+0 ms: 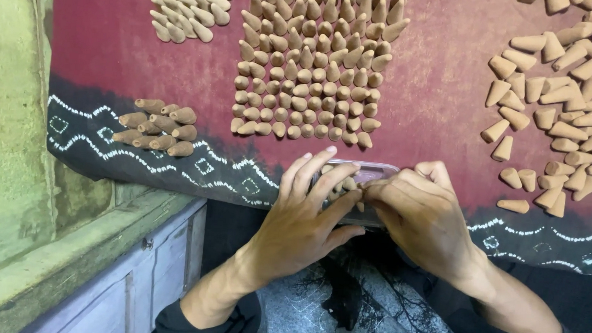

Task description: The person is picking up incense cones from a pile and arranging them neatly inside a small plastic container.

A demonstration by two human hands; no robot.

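Clay-brown cones (341,184) pinched by right hand (420,217) into clear box (367,169) gripped by left hand (305,217) at lower centre, best packed gently, tips aligned

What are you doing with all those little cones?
Both hands, left and right, hold a small clear box at the edge of a red cloth. A few cones sit in the box. More stand in a neat block, and loose ones lie in a pile to the right.
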